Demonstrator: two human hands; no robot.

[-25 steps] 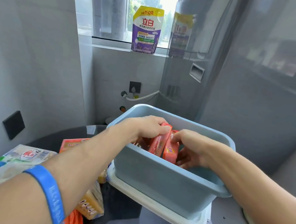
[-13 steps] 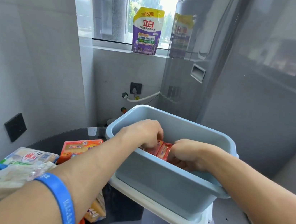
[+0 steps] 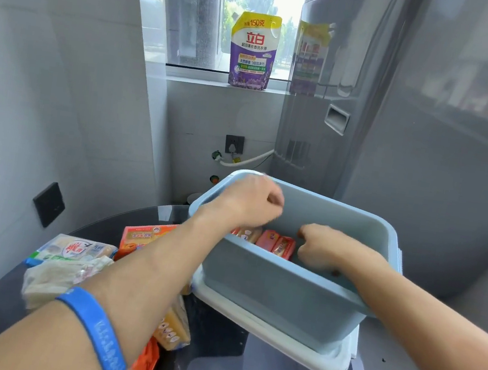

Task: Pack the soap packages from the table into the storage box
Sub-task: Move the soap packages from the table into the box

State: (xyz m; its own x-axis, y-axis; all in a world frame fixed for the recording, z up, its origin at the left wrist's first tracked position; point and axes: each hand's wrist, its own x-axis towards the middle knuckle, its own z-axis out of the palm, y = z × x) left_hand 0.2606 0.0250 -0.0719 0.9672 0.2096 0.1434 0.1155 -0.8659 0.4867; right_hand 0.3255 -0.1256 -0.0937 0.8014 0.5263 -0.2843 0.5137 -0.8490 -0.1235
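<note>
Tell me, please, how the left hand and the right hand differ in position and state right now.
The left hand is raised above the blue storage box, blurred, fingers curled, holding nothing visible; the right hand sits lower, inside the box beside the red soap packages. The left wrist wears a blue wristband; the right is bare.

A single wide-angle head-worn camera looks forward and down from close above the pale blue rectangular plastic storage box [image 3: 284, 289] on the dark glossy counter [image 3: 212, 367]. Both forearms enter from the bottom edge. Straight ahead, the view faces the bright window [image 3: 260, 0].
</note>
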